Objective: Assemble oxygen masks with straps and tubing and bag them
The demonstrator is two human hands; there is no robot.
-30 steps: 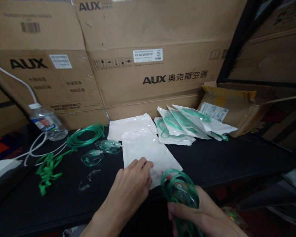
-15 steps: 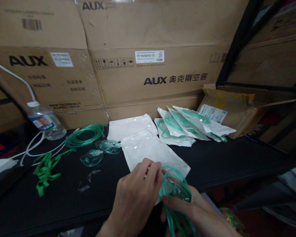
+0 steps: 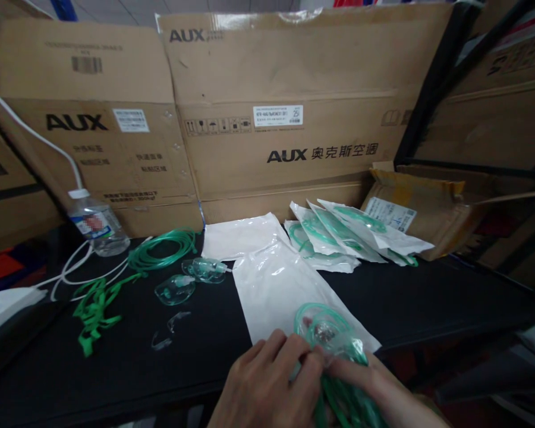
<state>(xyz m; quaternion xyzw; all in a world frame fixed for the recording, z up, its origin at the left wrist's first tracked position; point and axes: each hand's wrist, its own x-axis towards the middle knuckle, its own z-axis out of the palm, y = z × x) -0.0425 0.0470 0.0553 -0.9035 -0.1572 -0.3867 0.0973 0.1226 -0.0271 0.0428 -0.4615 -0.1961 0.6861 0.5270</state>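
Note:
My right hand (image 3: 374,380) is closed around a looped coil of green clear tubing (image 3: 321,315), low at the right of the middle. Clear plastic, partly hidden, shines within the loops. The coil's far end overlaps the near part of a white pouch (image 3: 271,285) lying on the black table; glossy film seems to cover some of the loops. At the pouch's near edge, my left hand (image 3: 271,374) has its fingers curled and pinched, touching the coil and my right fingertips. Its grip looks to be on the pouch's edge, which the fingers mostly hide.
Another white pouch (image 3: 241,238) lies behind. Several filled pouches (image 3: 339,232) lean near an opened carton (image 3: 432,202). To the left are coiled tubing (image 3: 164,249), clear masks (image 3: 176,289), green straps (image 3: 96,312), small clear strips (image 3: 163,342), a bottle (image 3: 100,229) and a white cable (image 3: 57,279).
My hands and the coil have moved lower in view and slightly right. The coil now overlaps the pouch's near part, with glossy film showing over it. The camera view has tilted up a little.

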